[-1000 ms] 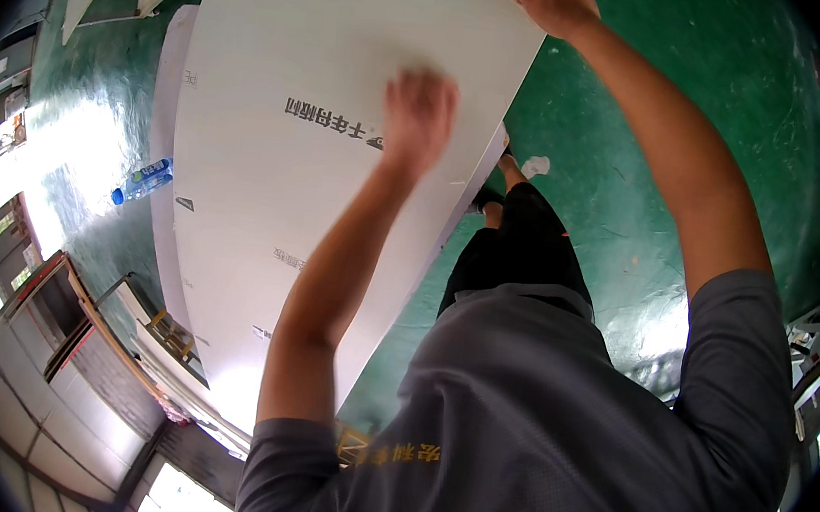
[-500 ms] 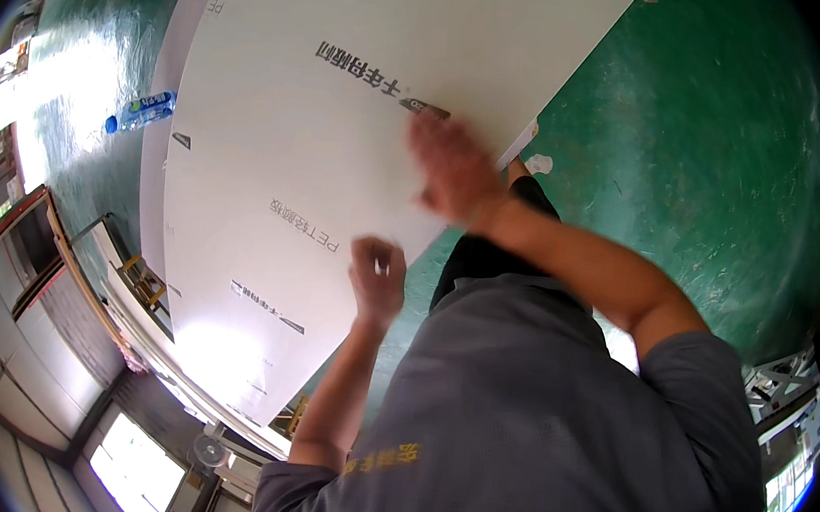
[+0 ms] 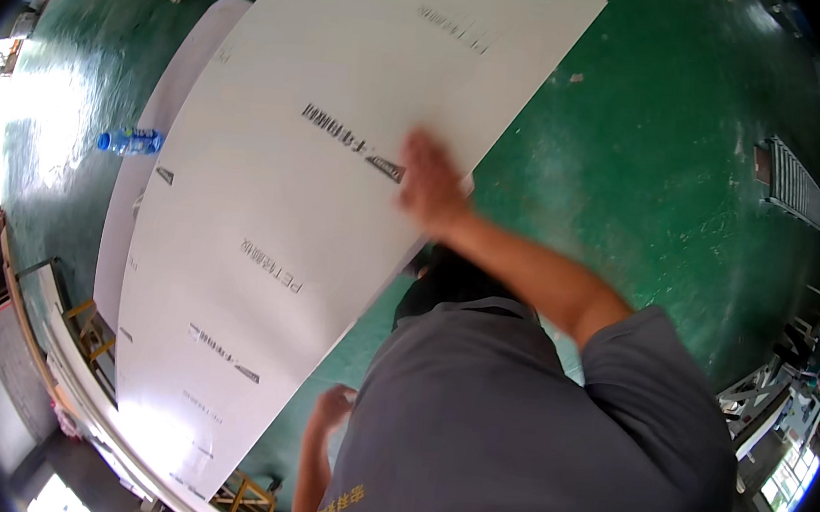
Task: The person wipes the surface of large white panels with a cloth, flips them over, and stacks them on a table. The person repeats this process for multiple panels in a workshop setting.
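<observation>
My right hand (image 3: pixel 432 184): mid-frame, blurred, fingers extended toward upper left over the large white rectangular printed board (image 3: pixel 334 224), grasping nothing | my left hand (image 3: pixel 333 408): lower centre, fingers bent, I can't tell its grip | board: spans upper centre to lower left

The right hand (image 3: pixel 431 187) is blurring over a white panel (image 3: pixel 334 224), leaving any contact unclear, while the left hand (image 3: pixel 332 408) is showing too indistinctly to reveal its grip; the picture's lower edge is cutting off the left arm (image 3: pixel 310 478), and the panel is hiding most of a pale sheet (image 3: pixel 118 238)
</observation>
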Tool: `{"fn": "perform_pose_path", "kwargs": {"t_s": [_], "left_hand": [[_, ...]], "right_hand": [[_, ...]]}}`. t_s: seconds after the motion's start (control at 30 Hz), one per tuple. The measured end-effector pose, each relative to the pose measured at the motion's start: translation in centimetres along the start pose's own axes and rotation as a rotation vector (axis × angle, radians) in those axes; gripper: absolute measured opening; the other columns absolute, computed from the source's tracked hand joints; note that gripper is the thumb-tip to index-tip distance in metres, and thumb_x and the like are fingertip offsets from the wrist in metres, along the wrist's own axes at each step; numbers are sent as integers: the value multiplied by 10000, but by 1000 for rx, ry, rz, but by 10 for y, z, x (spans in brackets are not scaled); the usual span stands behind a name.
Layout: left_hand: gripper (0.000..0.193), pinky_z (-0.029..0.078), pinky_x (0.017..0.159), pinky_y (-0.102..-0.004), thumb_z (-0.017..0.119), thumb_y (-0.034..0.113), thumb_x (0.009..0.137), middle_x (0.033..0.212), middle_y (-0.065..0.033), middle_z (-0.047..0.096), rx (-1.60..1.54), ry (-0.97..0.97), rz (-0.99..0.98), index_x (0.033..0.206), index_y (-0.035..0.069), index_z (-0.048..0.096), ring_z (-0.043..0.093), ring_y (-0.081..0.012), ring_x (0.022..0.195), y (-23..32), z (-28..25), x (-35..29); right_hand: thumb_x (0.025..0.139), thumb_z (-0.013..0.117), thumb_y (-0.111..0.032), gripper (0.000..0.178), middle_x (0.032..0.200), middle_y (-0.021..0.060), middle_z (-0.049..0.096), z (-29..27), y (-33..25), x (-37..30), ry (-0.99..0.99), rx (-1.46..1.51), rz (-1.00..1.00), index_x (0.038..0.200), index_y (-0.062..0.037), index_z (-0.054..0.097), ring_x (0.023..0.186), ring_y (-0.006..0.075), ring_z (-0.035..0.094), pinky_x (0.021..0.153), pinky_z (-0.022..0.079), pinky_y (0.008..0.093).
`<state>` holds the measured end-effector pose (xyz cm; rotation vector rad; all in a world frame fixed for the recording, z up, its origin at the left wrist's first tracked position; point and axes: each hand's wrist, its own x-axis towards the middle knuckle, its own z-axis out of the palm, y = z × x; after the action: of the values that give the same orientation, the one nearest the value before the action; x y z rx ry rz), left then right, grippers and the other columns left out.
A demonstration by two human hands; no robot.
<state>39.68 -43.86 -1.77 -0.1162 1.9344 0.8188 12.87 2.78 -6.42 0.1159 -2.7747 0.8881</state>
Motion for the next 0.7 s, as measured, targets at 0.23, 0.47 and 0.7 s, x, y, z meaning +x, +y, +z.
{"fn": "perform_pose_path", "kwargs": {"t_s": [0.23,0.47,0.7], "left_hand": [[647,422,1083,-464,671,37,875,1403,-172,560,131,581,466,1480,53,443,511,-330,1316,267,-67,103],[732,229,1211,-547,656,209,931,1626,-228,270,427,757,459,1558,32,322,227,-424,1506,345,-82,199],[642,106,1239,-566,484,337,1043,1655,-222,201,565,858,336,1572,30,289,119,-407,1544,485,-130,320]], "right_hand": [[990,456,-563,858,1677,178,174,-51,-41,15,-434,-288,-153,1571,35,253,1563,311,116,1256,96,461],[983,506,-500,856,1649,218,210,-151,175,105,-160,-318,135,1553,77,234,1549,350,147,1270,103,459],[1014,466,-492,831,1606,296,254,-244,409,206,169,-600,533,1545,93,209,1519,423,207,1250,144,521]]}}
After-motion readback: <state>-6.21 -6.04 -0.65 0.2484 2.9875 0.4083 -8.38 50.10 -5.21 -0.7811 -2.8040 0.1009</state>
